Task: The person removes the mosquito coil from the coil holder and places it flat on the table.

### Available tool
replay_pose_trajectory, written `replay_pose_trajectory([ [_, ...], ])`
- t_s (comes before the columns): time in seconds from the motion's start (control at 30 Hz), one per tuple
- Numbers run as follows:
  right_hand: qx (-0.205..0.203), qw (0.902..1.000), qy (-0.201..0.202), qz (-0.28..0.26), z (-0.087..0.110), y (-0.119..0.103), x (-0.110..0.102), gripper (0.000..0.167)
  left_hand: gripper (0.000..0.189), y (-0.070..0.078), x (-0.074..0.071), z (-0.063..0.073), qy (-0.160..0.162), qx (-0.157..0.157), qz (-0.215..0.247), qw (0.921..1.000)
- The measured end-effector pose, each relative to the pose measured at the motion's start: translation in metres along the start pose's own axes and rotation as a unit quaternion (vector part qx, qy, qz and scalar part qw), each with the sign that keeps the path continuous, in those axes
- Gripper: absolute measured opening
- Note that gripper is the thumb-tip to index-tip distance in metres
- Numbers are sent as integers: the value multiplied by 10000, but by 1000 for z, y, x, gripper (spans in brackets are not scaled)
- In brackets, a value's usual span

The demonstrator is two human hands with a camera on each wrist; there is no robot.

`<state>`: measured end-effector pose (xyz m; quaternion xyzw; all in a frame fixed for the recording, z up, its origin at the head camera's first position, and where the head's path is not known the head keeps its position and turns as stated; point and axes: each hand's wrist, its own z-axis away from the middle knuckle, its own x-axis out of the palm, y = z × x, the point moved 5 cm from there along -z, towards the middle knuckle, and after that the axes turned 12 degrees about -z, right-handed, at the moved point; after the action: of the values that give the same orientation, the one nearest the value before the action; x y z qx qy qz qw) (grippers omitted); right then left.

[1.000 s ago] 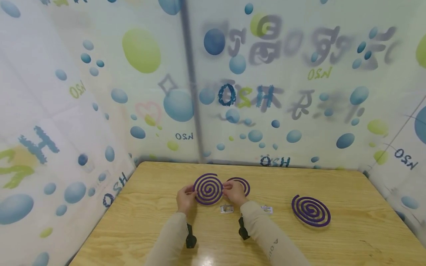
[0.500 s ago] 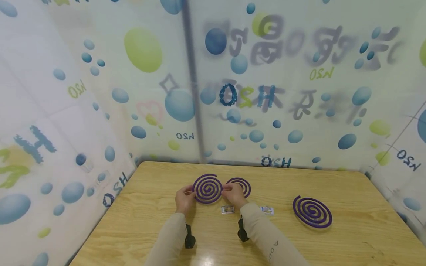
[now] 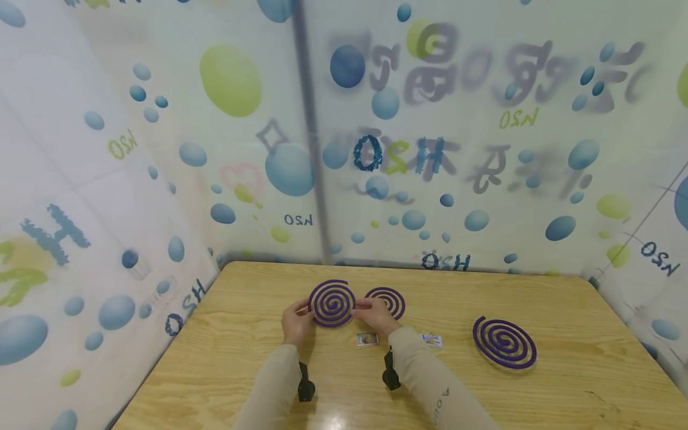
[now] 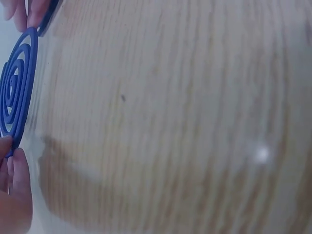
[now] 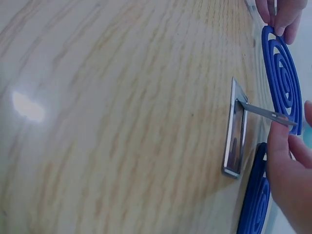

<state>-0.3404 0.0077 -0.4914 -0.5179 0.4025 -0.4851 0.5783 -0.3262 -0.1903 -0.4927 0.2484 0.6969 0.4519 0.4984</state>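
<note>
In the head view a purple mosquito coil (image 3: 332,303) is held raised at the middle left of the table. My left hand (image 3: 297,323) pinches its left edge between thumb and fingers. At the opposite edge my right hand (image 3: 377,316) grips the rim with its fingertips. The left wrist view shows the same coil (image 4: 18,87) edge-on. A small metal coil stand (image 5: 235,134) lies just below the right hand, its upright prong overlapping the coil in the right wrist view. Behind the right hand a second coil (image 3: 396,298) is partly hidden.
A third purple coil (image 3: 504,342) lies on the wooden table (image 3: 580,382) at the right. Another small metal stand (image 3: 432,341) is by the right sleeve. A patterned curtain (image 3: 473,137) hangs behind the table's far edge.
The held coil has shifted slightly to the left with both hands. The other coils and the stands stay in place.
</note>
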Motion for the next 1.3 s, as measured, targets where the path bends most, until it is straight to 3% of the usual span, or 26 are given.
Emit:
replay_pose_trajectory([
  [0.23,171,9996,-127,-195,0,3,2,40,33,-3,2,-1,-24,-170,51,9998],
  [0.6,2,9997,-238,6,2,2,5,39,37,-7,2,1,-49,-215,110,9997],
  [1.07,157,9992,-346,-130,5,2,3,43,41,-10,5,2,-282,-633,490,9964],
  [1.3,100,9989,-452,15,10,-5,-4,41,41,1,-1,3,-297,-301,594,9973],
])
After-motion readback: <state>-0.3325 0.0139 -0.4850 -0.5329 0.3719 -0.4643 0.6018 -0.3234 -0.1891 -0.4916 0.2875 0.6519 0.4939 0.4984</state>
